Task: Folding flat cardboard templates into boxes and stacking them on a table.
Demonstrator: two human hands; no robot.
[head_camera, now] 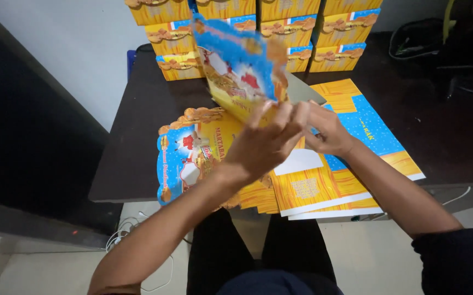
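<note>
hands hold blurred box blank upright above flat stack

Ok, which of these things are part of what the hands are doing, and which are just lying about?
In hand:
left hand
right hand
box blank being folded
flat box blanks
stacked folded boxes

Lying about:
white cables
black bag

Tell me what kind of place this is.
Probably a small packing corner in a shop or home: folded yellow-and-blue boxes stacked against the wall, flat printed box blanks piled on a dark table, both hands folding another carton.
</note>
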